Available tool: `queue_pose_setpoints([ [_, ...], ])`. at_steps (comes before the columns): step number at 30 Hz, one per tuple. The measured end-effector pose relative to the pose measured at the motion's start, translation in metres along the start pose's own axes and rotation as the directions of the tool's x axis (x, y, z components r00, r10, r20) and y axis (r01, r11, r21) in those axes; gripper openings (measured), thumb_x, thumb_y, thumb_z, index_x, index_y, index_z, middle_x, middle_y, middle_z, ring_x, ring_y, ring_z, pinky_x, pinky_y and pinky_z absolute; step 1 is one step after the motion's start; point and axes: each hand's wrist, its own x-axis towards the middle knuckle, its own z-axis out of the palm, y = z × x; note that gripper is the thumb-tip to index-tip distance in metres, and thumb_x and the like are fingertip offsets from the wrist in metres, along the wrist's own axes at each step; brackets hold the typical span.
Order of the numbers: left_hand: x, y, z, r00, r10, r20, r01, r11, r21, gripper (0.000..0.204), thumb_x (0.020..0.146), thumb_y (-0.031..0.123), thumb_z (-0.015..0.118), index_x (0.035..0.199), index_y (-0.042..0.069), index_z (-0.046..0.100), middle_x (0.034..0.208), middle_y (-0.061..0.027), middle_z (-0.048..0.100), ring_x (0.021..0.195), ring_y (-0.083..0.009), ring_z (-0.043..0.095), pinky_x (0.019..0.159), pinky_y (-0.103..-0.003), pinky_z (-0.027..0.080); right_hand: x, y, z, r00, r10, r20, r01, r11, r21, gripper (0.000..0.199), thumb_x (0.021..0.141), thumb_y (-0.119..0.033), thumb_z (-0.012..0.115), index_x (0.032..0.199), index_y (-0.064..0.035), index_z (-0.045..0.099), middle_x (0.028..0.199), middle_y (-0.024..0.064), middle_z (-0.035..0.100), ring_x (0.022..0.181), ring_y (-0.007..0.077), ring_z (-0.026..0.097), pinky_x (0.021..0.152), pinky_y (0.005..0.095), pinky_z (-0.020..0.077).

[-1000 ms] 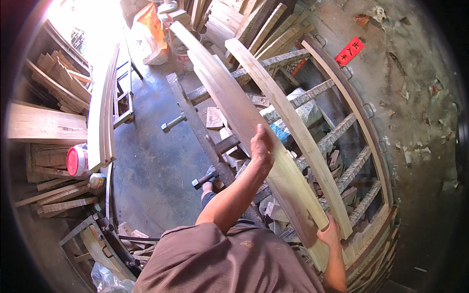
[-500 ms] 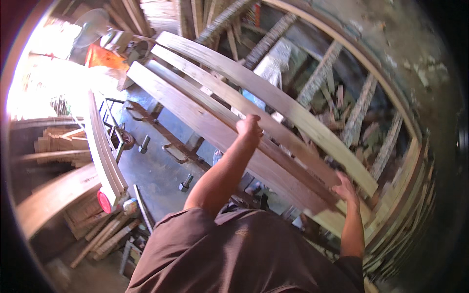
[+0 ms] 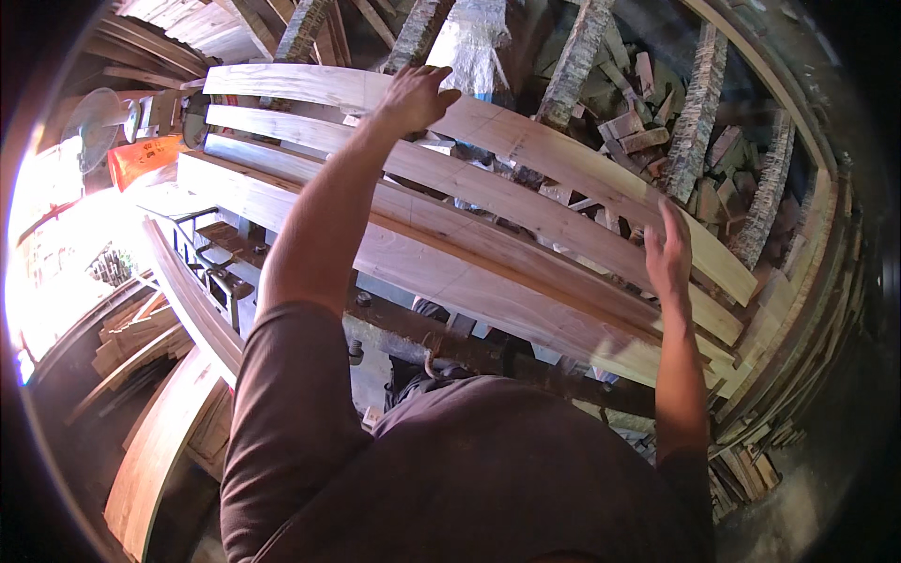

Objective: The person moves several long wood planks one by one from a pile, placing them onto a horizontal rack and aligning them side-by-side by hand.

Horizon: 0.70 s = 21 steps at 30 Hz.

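Several long, pale wooden planks lie side by side in front of me, with narrow gaps between them. My left hand (image 3: 418, 98) is over the farthest plank (image 3: 526, 141), its thumb and fingers apart; whether it touches the wood is hard to tell. Toward the right ends of the planks, my right hand (image 3: 668, 249) is raised with fingers stretched out, close to that same far plank and holding nothing. Nearer to me are a second plank (image 3: 535, 202) and a wide near plank (image 3: 479, 281), which my left forearm partly covers.
Rough bark-edged beams (image 3: 699, 113) run out behind the planks, above a heap of wood offcuts (image 3: 648, 141). At left are a fan (image 3: 97, 127), an orange object (image 3: 145, 161) and leaning boards (image 3: 192, 300). A dark metal beam (image 3: 469, 347) passes under the near plank.
My left hand has moved from the middle planks out to the farthest one. My right hand has lifted from the plank ends with fingers extended. The whole view has turned.
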Motion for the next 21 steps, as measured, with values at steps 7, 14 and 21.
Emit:
queue_pose_setpoints([
  [7, 0.003, -0.01, 0.006, 0.962, -0.179, 0.205, 0.195, 0.979, -0.059, 0.041, 0.095, 0.034, 0.058, 0.127, 0.011, 0.066, 0.115, -0.0235, 0.069, 0.11, -0.0399, 0.064, 0.097, -0.05, 0.049, 0.035, 0.034, 0.042, 0.968, 0.173, 0.183, -0.172, 0.985, -0.021, 0.043, 0.096, -0.026, 0.058, 0.131, -0.001, 0.055, 0.126, 0.0213, 0.059, 0.118, 0.0412, 0.053, 0.101, 0.0485, 0.0415],
  [14, -0.052, 0.008, 0.012, 0.98, -0.068, 0.187, 0.094, 0.987, -0.133, 0.04, 0.09, 0.023, 0.058, 0.125, 0.006, 0.066, 0.121, -0.0223, 0.066, 0.119, -0.0368, 0.058, 0.104, -0.046, 0.045, -0.025, 0.051, 0.046, 0.969, 0.158, 0.191, -0.169, 0.985, 0.044, 0.043, 0.091, -0.021, 0.062, 0.129, -0.0033, 0.055, 0.122, 0.0203, 0.058, 0.114, 0.0395, 0.051, 0.1, 0.0506, 0.0394],
  [21, -0.113, 0.069, 0.051, 0.977, -0.105, -0.188, 0.098, 0.994, -0.042, 0.058, 0.088, 0.026, 0.061, 0.139, 0.002, 0.048, 0.151, -0.0259, 0.039, 0.145, -0.0439, 0.027, 0.119, -0.055, 0.023, -0.063, 0.002, 0.041, 0.994, 0.099, 0.036, -0.093, 0.986, -0.139, 0.067, 0.089, -0.013, 0.064, 0.149, -0.0023, 0.036, 0.155, 0.0213, 0.036, 0.144, 0.0405, 0.031, 0.12, 0.0483, 0.0246],
])
